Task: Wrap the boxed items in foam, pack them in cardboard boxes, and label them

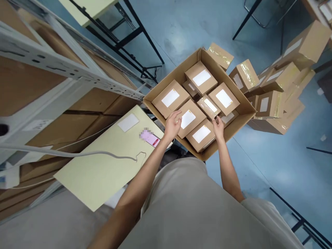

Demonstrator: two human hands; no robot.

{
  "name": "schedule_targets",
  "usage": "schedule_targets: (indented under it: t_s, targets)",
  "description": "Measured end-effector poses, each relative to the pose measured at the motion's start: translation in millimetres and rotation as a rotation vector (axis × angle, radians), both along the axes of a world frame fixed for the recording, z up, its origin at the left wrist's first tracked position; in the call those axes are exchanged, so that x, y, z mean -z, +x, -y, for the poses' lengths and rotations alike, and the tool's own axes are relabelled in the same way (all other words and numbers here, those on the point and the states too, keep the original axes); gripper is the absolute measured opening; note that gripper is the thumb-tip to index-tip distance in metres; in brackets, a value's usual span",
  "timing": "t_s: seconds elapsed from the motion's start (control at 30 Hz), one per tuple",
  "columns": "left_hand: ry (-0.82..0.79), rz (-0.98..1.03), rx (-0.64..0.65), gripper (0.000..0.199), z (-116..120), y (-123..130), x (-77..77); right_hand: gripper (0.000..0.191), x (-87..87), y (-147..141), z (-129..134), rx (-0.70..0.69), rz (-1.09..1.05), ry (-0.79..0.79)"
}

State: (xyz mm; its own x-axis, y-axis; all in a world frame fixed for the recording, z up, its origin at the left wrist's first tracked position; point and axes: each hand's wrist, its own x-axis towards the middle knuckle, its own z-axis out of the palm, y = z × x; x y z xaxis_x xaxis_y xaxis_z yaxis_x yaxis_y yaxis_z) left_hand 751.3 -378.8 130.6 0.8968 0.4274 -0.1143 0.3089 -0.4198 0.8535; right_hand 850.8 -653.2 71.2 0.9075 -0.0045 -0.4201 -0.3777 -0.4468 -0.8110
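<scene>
A large open cardboard carton (240, 119) stands in front of me, holding several small brown boxes with white labels. My left hand (173, 125) is over the carton's near left side, fingers apart and curved, at the left edge of a labelled box (195, 112). My right hand (218, 128) reaches in over the near right side. Its fingers are curled together beside a lower labelled box (203, 138) and just below a small taped box (208, 107). Whether anything is pinched in them is hidden.
A pale yellow table (103, 173) stands at the left, with a phone (151, 138), a white paper label (128, 122) and a grey cable (103, 152). Behind it rises a metal shelf (90, 77) loaded with cartons. Several taped boxes (280, 79) are piled right of the carton.
</scene>
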Motion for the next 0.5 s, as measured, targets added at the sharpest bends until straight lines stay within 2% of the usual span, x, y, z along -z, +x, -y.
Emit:
schedule_targets:
  t_s: [0.1,0.23,0.33,0.5]
  targets:
    - [0.004,-0.059,-0.155,0.041,-6,-61,-8.3,0.083,-0.2,-4,0,-0.096,-0.011,0.001]
    - [-0.052,-0.066,-0.352,0.045,2,-127,-15.1,0.070,-0.6,-6,-15,-0.193,-0.006,0.058]
    - [-0.124,-0.039,-0.493,0.047,15,-157,-19.5,0.065,-7.1,-7,-40,-0.285,0.008,0.152]
    - [-0.187,0.014,-0.628,0.043,29,-187,-31.3,0.057,-29.0,-18,-91,-0.489,-0.037,0.267]
